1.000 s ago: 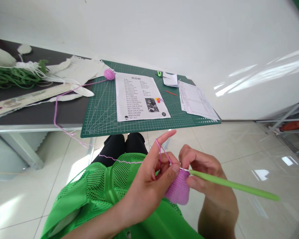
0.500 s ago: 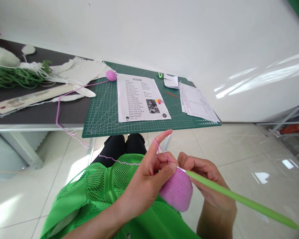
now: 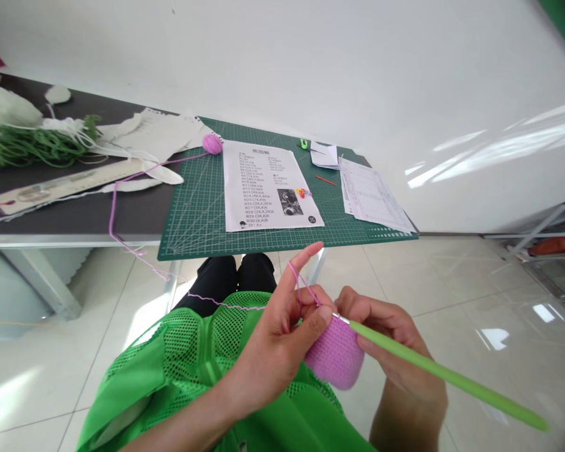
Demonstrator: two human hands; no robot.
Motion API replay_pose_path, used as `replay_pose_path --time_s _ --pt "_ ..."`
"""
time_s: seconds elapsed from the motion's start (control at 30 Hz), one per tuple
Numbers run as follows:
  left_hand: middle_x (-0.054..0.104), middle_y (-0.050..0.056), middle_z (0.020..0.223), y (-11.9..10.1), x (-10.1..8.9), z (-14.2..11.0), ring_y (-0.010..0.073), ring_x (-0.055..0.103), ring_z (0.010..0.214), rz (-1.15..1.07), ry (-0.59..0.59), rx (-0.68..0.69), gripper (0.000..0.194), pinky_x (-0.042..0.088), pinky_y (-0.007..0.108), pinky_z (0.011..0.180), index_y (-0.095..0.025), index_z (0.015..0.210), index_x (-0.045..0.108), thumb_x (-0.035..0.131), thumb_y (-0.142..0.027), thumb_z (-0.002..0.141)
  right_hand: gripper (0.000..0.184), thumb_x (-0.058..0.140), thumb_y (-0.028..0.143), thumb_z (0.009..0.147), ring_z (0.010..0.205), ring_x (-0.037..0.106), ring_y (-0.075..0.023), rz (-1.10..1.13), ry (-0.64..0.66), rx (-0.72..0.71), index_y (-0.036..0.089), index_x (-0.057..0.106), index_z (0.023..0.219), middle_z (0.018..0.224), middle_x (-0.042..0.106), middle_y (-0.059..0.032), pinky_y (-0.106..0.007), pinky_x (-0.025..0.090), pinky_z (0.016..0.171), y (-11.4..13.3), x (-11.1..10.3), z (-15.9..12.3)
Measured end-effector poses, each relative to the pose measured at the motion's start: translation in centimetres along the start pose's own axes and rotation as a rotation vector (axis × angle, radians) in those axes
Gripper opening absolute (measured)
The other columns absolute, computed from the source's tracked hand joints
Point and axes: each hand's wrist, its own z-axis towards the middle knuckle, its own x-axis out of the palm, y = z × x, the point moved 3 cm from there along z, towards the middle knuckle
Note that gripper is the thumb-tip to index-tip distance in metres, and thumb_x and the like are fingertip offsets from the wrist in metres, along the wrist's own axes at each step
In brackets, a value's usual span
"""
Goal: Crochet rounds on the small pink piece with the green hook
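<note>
My left hand (image 3: 287, 333) pinches the upper edge of a pink crocheted piece (image 3: 338, 356) between thumb and fingers. Pink yarn (image 3: 297, 276) loops round its raised index finger and runs down to the work. In my right hand (image 3: 393, 333) is a crochet hook with a light green handle (image 3: 433, 366); its silver tip meets the top of the piece beside my left thumb. The hook slants down to the right. From my left hand the strand trails over my lap and up to a pink yarn ball (image 3: 211, 144) on the table.
A printed pattern sheet (image 3: 268, 188) lies on the green cutting mat (image 3: 193, 232), with papers (image 3: 374, 194), a red stick (image 3: 326, 180) and a green cutter (image 3: 304, 144) to its right. Green yarn (image 3: 32, 147) and white knitted pieces (image 3: 160, 135) cover the table's left side.
The hook's handle end has swung slightly left, and the lower end of the pink piece has lifted a little. Both hands keep their hold.
</note>
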Motion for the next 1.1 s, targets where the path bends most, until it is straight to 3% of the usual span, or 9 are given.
replay_pose_path --time_s 0.17,0.37,0.63,0.8,0.93,1.1 --pt "0.061 -0.003 0.085 -0.3 -0.5 -0.2 0.0102 0.042 0.063 -0.001 -0.022 0.043 0.069 0.030 0.025 0.057 -0.035 0.163 0.031 0.068 -0.028 0.104 0.020 0.067 0.038 0.097 0.078 0.048 -0.0198 0.052 0.006 -0.035 0.024 0.070 0.083 0.076 0.049 -0.0016 -0.034 0.037 0.070 0.0 -0.4 0.0" --pt "0.059 -0.004 0.081 -0.1 -0.8 0.3 0.0094 0.041 0.065 -0.058 -0.038 0.068 0.067 0.032 0.023 0.061 -0.031 0.162 0.033 0.065 -0.020 0.105 0.019 0.067 0.040 0.097 0.076 0.046 -0.0198 0.089 0.015 -0.054 0.026 0.071 0.084 0.075 0.049 -0.0011 -0.034 0.038 0.070 -0.3 -0.8 0.0" --pt "0.059 -0.003 0.084 0.1 -0.6 -0.1 0.0096 0.041 0.063 -0.004 -0.008 0.101 0.061 0.031 0.022 0.054 -0.040 0.161 0.036 0.063 -0.028 0.107 0.022 0.071 0.043 0.094 0.078 0.048 -0.0207 0.055 0.013 -0.076 0.025 0.069 0.083 0.076 0.051 -0.0018 -0.036 0.039 0.073 -0.6 0.1 0.5" --pt "0.059 -0.002 0.086 -0.5 -0.6 -0.7 0.0100 0.040 0.064 0.096 -0.036 0.191 0.058 0.033 0.021 0.053 -0.048 0.159 0.037 0.058 -0.025 0.109 0.024 0.071 0.050 0.094 0.075 0.049 -0.0198 0.009 0.028 -0.161 0.029 0.074 0.084 0.069 0.055 0.0009 -0.039 0.043 0.086 -0.2 -0.7 0.6" --pt "0.056 -0.002 0.090 -0.6 -0.4 -1.2 0.0108 0.040 0.066 0.208 0.007 0.273 0.061 0.034 0.020 0.053 -0.058 0.159 0.035 0.051 -0.022 0.112 0.024 0.076 0.050 0.090 0.082 0.056 -0.0188 -0.047 0.069 -0.199 0.028 0.073 0.082 0.078 0.062 0.0017 -0.040 0.040 0.107 0.2 -0.2 0.9" --pt "0.059 -0.001 0.091 -0.6 -0.3 -2.0 0.0119 0.044 0.065 0.327 0.007 0.410 0.066 0.039 0.021 0.053 -0.055 0.160 0.036 0.053 -0.017 0.109 0.023 0.075 0.045 0.093 0.088 0.061 -0.0184 -0.116 0.069 -0.215 0.027 0.070 0.080 0.084 0.065 0.0016 -0.041 0.035 0.119 0.5 0.9 1.0"
